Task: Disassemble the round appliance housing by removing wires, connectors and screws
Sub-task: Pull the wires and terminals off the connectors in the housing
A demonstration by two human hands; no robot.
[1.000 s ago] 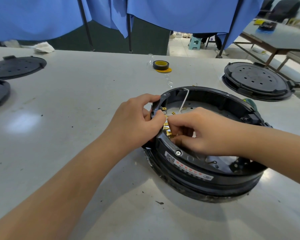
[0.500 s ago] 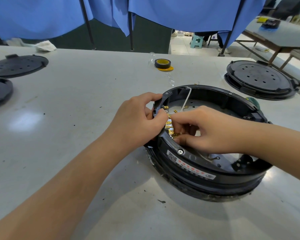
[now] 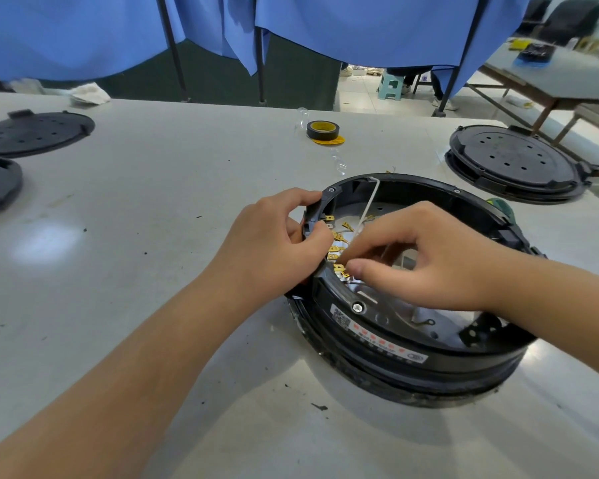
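Bracing the round black housing (image 3: 412, 354) on the grey table (image 3: 153, 209), the left hand (image 3: 274, 243) grips its near-left rim so it can't shift, while the right hand (image 3: 419, 257), just inside that rim, pinches among the brass terminals (image 3: 336, 252), apparently to pull a white wire (image 3: 369, 209) free.

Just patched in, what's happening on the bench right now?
A person is stripping a round black housing on the grey table. The left hand grips the rim by the brass terminals, while the right hand pinches at the white wire inside. A rim screw is still in.
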